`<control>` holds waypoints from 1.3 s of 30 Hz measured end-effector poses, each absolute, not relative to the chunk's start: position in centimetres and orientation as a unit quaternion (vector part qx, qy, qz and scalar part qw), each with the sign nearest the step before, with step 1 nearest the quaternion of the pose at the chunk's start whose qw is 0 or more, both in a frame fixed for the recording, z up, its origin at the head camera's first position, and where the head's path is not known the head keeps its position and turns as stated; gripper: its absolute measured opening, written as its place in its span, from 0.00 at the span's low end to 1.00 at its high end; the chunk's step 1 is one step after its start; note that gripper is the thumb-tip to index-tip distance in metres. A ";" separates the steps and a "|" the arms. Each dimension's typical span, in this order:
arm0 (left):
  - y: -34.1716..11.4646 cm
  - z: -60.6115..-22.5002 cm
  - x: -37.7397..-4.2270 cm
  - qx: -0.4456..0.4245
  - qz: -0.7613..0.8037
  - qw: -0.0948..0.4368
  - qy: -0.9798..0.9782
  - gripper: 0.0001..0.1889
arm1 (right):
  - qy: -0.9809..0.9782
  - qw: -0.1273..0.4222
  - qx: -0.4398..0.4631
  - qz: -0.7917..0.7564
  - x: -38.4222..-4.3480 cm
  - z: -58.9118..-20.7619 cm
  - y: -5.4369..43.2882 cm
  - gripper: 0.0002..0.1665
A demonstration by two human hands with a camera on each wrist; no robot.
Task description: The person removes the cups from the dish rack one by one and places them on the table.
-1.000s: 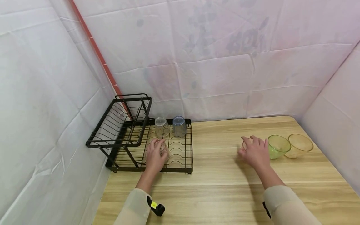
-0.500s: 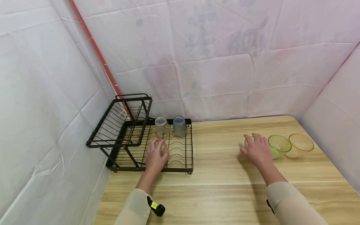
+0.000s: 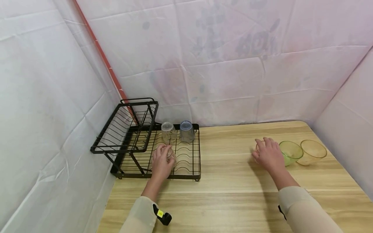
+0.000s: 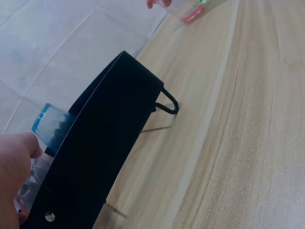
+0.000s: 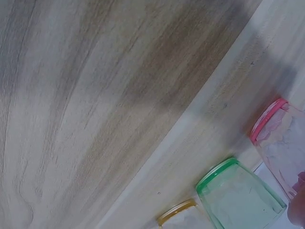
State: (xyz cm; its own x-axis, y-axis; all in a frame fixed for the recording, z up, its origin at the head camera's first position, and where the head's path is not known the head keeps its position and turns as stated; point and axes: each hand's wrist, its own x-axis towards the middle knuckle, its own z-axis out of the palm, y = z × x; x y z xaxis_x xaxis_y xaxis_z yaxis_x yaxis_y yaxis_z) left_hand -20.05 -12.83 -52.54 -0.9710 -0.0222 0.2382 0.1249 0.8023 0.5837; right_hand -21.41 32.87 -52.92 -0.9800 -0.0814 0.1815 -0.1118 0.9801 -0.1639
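Observation:
On the lower tier of the black dish rack, my left hand holds a clear glass with its fingers and thumb round it. Much of this glass is hidden by the hand; its faceted side shows in the left wrist view. Behind it, a clear glass and a blue-based glass stand upside down. At the right, my right hand grips a pink-based glass at its upper part. Close beside it stand a green glass and a yellow glass.
The rack's raised upper tier rises left of the glasses, near the left cloth wall. A wooden table lies beneath everything. White cloth hangs along the table's back edge.
My right hand has shifted slightly to the right with the pink-based glass, closer to the green glass. The left hand and the glass it holds have stayed in place.

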 end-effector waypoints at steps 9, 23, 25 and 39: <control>-12.8 -52.6 -20.1 -0.033 -0.314 0.127 -0.940 0.29 | -0.992 0.066 0.039 0.102 -21.5 -52.7 33.0 0.33; -13.1 -52.0 -20.3 -0.032 -0.334 0.098 -0.937 0.27 | -0.990 0.060 0.023 0.123 -21.3 -51.4 32.2 0.47; -13.2 -51.8 -20.2 -0.028 -0.352 0.096 -0.931 0.27 | -0.989 0.075 0.028 0.127 -21.1 -51.3 31.7 0.48; -12.8 -51.2 -18.6 -0.003 -0.486 0.125 -0.865 0.24 | -0.942 0.211 0.091 0.244 -16.3 -52.9 25.8 0.39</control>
